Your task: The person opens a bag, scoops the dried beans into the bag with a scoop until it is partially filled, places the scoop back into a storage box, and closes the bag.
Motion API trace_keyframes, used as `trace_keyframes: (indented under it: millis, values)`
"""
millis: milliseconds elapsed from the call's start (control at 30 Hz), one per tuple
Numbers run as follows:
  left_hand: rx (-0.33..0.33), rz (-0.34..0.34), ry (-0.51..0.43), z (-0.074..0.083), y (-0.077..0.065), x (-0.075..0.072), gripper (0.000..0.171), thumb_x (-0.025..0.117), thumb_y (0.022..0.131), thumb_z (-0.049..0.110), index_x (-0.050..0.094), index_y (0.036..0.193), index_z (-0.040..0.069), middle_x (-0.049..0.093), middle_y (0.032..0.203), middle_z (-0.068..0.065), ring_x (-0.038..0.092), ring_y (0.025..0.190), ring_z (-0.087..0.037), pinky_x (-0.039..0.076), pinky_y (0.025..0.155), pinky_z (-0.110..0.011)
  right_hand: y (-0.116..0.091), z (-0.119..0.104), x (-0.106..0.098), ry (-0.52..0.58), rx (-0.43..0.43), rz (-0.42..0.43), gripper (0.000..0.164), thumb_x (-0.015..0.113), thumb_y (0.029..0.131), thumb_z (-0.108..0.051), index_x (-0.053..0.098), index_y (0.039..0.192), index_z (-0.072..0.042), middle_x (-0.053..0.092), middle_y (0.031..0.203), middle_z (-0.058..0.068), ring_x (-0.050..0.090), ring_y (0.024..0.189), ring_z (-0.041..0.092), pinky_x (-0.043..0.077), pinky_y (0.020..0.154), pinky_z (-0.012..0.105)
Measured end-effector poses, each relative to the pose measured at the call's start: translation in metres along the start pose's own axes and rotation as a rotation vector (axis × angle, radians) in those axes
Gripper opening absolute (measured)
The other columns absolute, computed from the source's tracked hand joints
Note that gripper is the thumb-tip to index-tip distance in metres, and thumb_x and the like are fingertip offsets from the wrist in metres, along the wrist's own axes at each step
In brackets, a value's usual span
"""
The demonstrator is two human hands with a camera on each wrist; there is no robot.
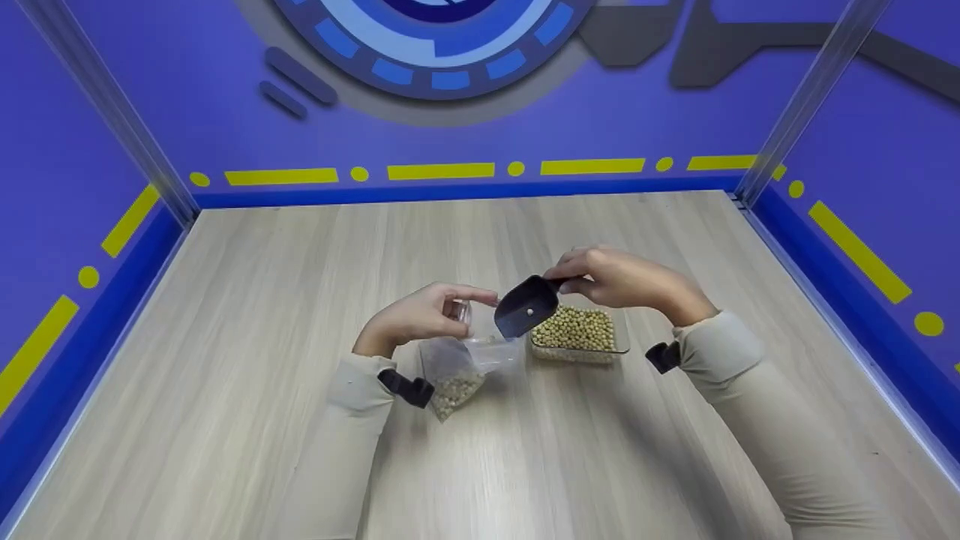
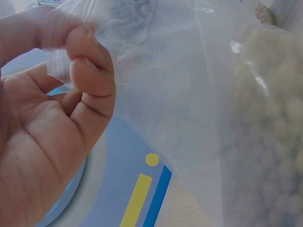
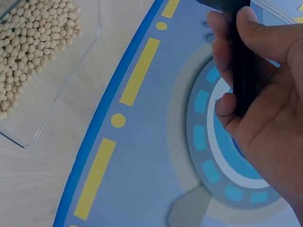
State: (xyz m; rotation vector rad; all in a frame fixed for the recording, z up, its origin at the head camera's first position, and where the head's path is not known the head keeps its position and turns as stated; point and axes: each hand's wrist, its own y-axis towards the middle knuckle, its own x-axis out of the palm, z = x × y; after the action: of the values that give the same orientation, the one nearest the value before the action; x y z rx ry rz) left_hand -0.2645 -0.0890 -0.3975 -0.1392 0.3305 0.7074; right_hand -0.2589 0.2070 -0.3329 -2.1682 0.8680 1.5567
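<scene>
My left hand [image 1: 420,315] grips the mouth of a clear zip bag [image 1: 442,356], which hangs below it. Pale round beans [image 2: 272,156], like soybeans, fill the bag's lower part. In my right hand [image 1: 622,279] is the handle of a black scoop [image 1: 517,315], with fingers and thumb wrapped around it. The scoop's blade tilts down toward the bag's opening, and one bean lies in it. Just under the scoop, to its right, stands a clear rectangular container [image 1: 622,349] holding more beans [image 3: 33,42].
A wood-grain table [image 1: 285,300] carries the bag and the container. Blue printed panels [image 1: 637,127] with yellow marks stand along its back and both sides. Black wrist mounts [image 1: 405,388] sit at both cuffs.
</scene>
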Motion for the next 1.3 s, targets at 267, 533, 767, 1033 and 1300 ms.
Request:
trace_keyframes:
  millis: [267,533,767,1033,1300]
  values:
    - [0.002,0.006,-0.003,0.001,0.0,0.001,0.058,0.06,0.078,-0.005,0.054,0.135,0.002,0.059,0.103,0.001,0.043,0.06,-0.005,0.038,0.057,-0.019,0.002,-0.012,-0.003,-0.198,-0.095,0.066,0.024,0.065,0.086,-0.002,0.072,0.109,-0.003,0.07,0.095,0.009,0.064,0.087,0.024,0.046,0.076,0.037]
    - [0.005,0.002,-0.009,0.001,0.001,0.001,0.058,0.06,0.077,-0.004,0.054,0.135,0.001,0.059,0.098,0.002,0.043,0.06,-0.005,0.038,0.056,-0.018,0.004,-0.02,-0.004,-0.252,-0.106,0.07,0.022,0.067,0.085,-0.003,0.073,0.105,-0.006,0.071,0.091,0.006,0.063,0.087,0.023,0.04,0.071,0.035]
    - [0.003,0.001,-0.007,0.0,0.002,0.0,0.058,0.059,0.077,-0.005,0.054,0.135,0.002,0.056,0.087,0.004,0.042,0.06,-0.005,0.038,0.056,-0.019,0.002,-0.015,-0.004,-0.217,-0.117,0.077,0.021,0.066,0.086,-0.003,0.072,0.106,-0.003,0.071,0.094,0.009,0.065,0.086,0.024,0.047,0.074,0.039]
    - [0.029,0.008,0.014,0.0,0.001,0.001,0.057,0.06,0.077,-0.004,0.054,0.134,0.0,0.059,0.129,-0.014,0.04,0.058,-0.004,0.037,0.057,-0.018,-0.003,-0.006,-0.007,-0.133,-0.087,0.075,0.024,0.063,0.088,0.0,0.07,0.111,0.0,0.069,0.095,0.013,0.064,0.086,0.025,0.051,0.079,0.041]
    - [0.045,0.0,0.018,-0.001,0.0,0.001,0.057,0.06,0.078,-0.005,0.054,0.134,-0.002,0.055,0.136,-0.017,0.038,0.057,-0.003,0.036,0.056,-0.017,-0.013,0.01,-0.009,-0.064,-0.041,0.091,0.025,0.063,0.088,0.0,0.07,0.112,0.0,0.069,0.1,0.013,0.063,0.09,0.026,0.051,0.08,0.041]
